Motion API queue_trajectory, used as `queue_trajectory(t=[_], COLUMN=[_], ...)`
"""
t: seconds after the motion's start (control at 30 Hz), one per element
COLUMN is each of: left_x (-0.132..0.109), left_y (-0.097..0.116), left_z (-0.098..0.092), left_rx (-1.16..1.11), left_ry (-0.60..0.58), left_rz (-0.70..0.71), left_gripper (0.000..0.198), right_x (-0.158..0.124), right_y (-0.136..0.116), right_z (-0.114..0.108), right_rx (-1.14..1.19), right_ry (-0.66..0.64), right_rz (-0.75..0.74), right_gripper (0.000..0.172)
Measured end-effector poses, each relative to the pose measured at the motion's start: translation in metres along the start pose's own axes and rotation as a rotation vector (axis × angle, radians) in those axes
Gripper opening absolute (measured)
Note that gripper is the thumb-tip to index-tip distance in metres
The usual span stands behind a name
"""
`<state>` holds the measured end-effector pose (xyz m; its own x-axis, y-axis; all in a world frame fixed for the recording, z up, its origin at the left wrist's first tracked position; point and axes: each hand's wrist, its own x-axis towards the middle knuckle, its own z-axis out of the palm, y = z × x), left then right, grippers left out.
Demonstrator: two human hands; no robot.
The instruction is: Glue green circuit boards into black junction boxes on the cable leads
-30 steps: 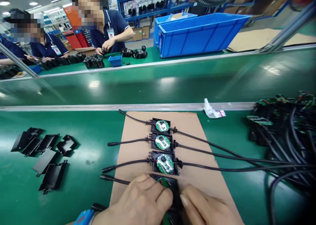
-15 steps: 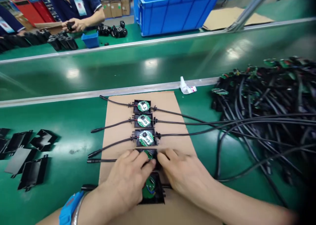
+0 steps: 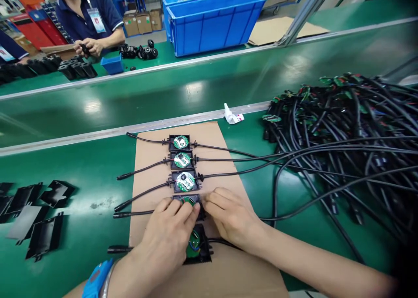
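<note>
My left hand (image 3: 168,232) is closed over the fourth black plastic case (image 3: 196,198) in a column, its fingertips pressing at the green circuit board (image 3: 188,199) inside. At this case's right side, my right hand (image 3: 230,213) pinches a black cable (image 3: 269,219), which comes out beyond the hand; the grip point itself is hidden. Just below lies another case (image 3: 205,250) with a green board (image 3: 193,245) and thin coloured wires, partly covered by my left hand. Above, three cases hold round boards (image 3: 185,181) facing up, with cables leaving on both sides.
The cases lie on a cardboard sheet (image 3: 153,158). A large heap of cables (image 3: 342,128) fills the right side. Loose black cases (image 3: 45,235) lie at left. Behind a metal rail, a co-worker's hands (image 3: 91,47) hold a black part near a blue bin (image 3: 215,25).
The view has shifted slightly. My right hand has drawn a little away from the fourth case, while my left hand stays on it. More cable shows right of my right hand.
</note>
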<state>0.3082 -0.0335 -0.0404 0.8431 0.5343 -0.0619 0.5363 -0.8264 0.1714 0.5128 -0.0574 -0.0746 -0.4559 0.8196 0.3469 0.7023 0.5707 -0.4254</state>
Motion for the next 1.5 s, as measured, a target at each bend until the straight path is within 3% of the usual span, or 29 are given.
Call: queue_trajectory(t=[0.17,0.37,0.47,0.57,0.7,0.83,1.0,1.17,1.3,1.4,1.5], left_x=[-0.005,-0.006,-0.009,-0.016,-0.02,-0.015,-0.014,-0.01,0.003,0.009,0.007], left_y=[0.0,0.001,-0.008,-0.025,-0.042,-0.045,-0.045,-0.056,-0.074,-0.08,-0.077], left_z=[0.002,0.003,-0.005,-0.015,-0.016,-0.007,-0.006,-0.018,-0.019,-0.014,-0.016], left_rx=[-0.026,-0.024,-0.206,-0.331,-0.322,-0.38,-0.416,-0.439,-0.346,-0.304,-0.374], left_ry=[0.094,0.072,0.213,0.367,0.245,0.185,0.171,0.109,0.214,0.209,0.203], left_rz=[0.004,0.01,0.007,-0.107,-0.283,-0.297,-0.254,-0.236,-0.307,-0.303,-0.313], left_gripper=[0.055,0.053,0.042,0.029,0.012,0.01,0.014,0.014,0.016,0.008,0.007], right_x=[0.002,0.004,0.005,0.008,0.015,0.026,0.043,0.047,0.045,0.042,0.035], right_y=[0.004,0.005,0.001,-0.014,-0.043,-0.058,-0.06,-0.039,0.009,0.038,0.042], right_z=[-0.003,-0.006,-0.012,-0.019,-0.012,0.007,0.013,-0.014,-0.036,-0.035,-0.03], right_rx=[0.116,0.228,0.138,-0.03,-0.19,-0.286,-0.182,-0.044,0.033,0.018,0.04], right_ry=[-0.011,-0.026,-0.03,-0.03,-0.06,-0.096,-0.165,-0.215,-0.065,-0.056,-0.038], right_rz=[0.031,0.119,0.087,0.044,-0.024,-0.047,-0.117,-0.093,-0.019,0.098,0.131], right_gripper=[0.027,0.015,0.017,0.022,0.03,0.034,0.027,0.022,0.023,0.018,0.01])
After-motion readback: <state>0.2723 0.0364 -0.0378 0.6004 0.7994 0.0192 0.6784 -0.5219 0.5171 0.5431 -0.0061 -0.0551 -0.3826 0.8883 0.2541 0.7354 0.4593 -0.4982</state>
